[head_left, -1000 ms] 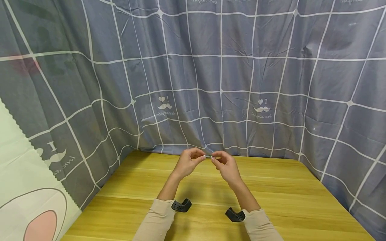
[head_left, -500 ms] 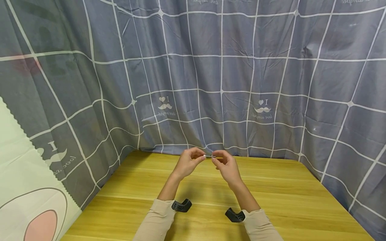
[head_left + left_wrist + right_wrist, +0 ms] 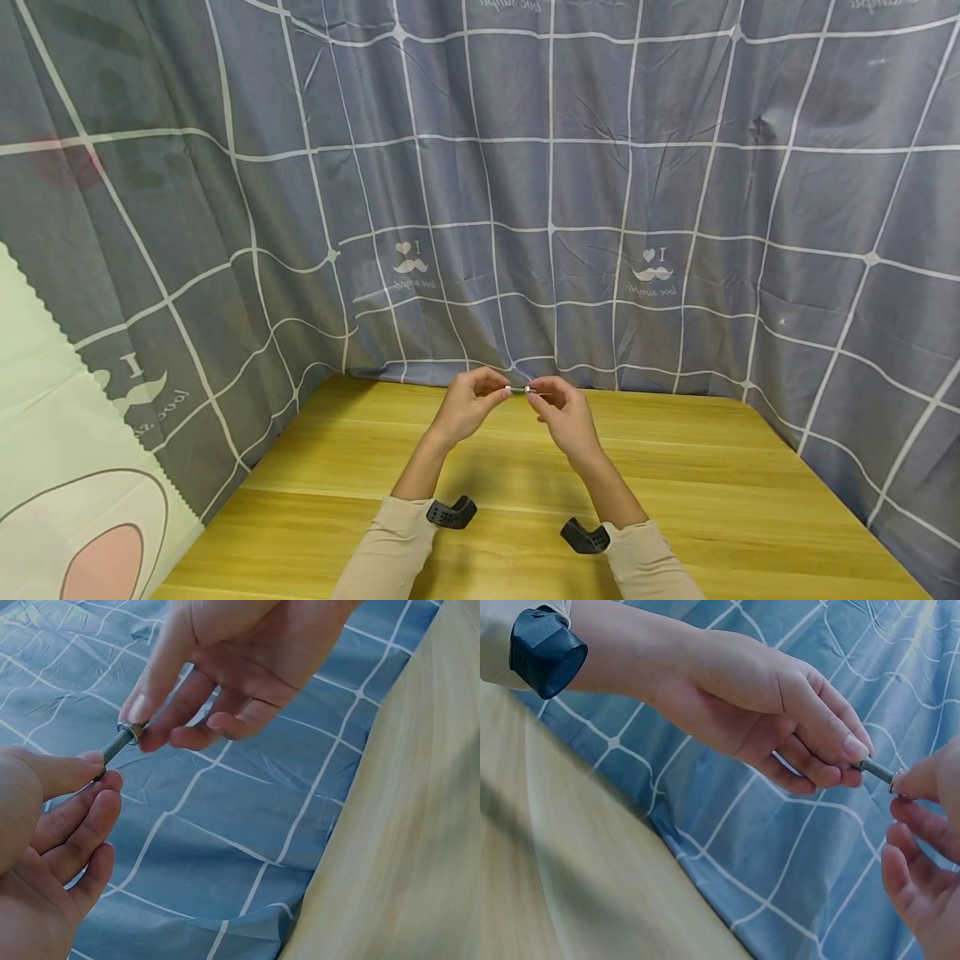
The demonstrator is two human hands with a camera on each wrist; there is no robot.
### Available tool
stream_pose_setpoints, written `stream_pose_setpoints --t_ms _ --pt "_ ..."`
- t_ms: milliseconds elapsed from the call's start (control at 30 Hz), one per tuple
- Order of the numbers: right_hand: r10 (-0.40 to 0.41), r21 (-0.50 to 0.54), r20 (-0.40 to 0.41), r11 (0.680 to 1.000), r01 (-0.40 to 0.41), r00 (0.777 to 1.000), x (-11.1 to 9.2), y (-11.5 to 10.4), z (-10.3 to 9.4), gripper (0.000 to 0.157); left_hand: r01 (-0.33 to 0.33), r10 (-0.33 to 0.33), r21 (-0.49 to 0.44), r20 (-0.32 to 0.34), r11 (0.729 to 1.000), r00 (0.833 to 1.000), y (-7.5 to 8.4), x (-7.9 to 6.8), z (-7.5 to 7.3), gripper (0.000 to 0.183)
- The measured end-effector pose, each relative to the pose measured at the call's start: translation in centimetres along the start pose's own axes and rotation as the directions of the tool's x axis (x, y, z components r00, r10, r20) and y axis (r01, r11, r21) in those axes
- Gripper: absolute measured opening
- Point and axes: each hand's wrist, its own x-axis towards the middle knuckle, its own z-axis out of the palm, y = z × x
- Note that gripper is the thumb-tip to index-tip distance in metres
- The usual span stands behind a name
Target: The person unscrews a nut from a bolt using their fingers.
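Above the far part of the table, a small threaded metal bolt (image 3: pixel 115 748) spans the gap between the two hands. My left hand (image 3: pixel 465 407) pinches one end of the bolt between thumb and fingertips, which hide that end. At the opposite end sits a shiny metal nut (image 3: pixel 132 731), pinched by the thumb and index finger of my right hand (image 3: pixel 567 418). In the right wrist view, bare thread of the bolt (image 3: pixel 877 771) shows between the left fingertips and the nut (image 3: pixel 894 783). The other right fingers are loosely bent below.
A wooden table (image 3: pixel 525 533) lies under both forearms. Behind it hangs a grey-blue curtain (image 3: pixel 600 192) with white grid lines, close to the table's back edge. A pale cloth (image 3: pixel 67 433) hangs at the left. Each wrist carries a black device (image 3: pixel 452 512).
The right fingertips have shifted slightly around the nut, and more of its shiny metal shows now. My left hand keeps its hold on the bolt without visible movement.
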Motion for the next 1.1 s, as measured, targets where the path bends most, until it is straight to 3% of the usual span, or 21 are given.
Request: stream_pose_setpoints --t_ms 367,633,933,1100 --pt "-0.005 -0.043 -0.014 0.999 0.004 1.0 0.0 -0.2 0.0 0.016 -0.022 0.022 -0.012 -0.013 1.0 1.0 0.0 -0.1 0.2 0.013" --pt "0.017 0.009 -0.032 1.0 -0.016 0.999 1.5 3.5 0.0 0.023 -0.012 0.012 0.013 -0.007 1.0 1.0 0.0 0.0 0.2 0.011" --pt "-0.026 0.038 -0.021 0.999 0.026 0.999 1.6 4.0 0.0 0.018 -0.01 0.01 0.019 -0.001 1.0 1.0 0.0 -0.1 0.1 0.008" --pt "0.02 0.026 -0.018 0.999 -0.02 1.0 1.5 3.7 0.2 0.025 -0.009 0.009 0.016 -0.004 1.0 1.0 0.1 0.0 0.1 0.007"
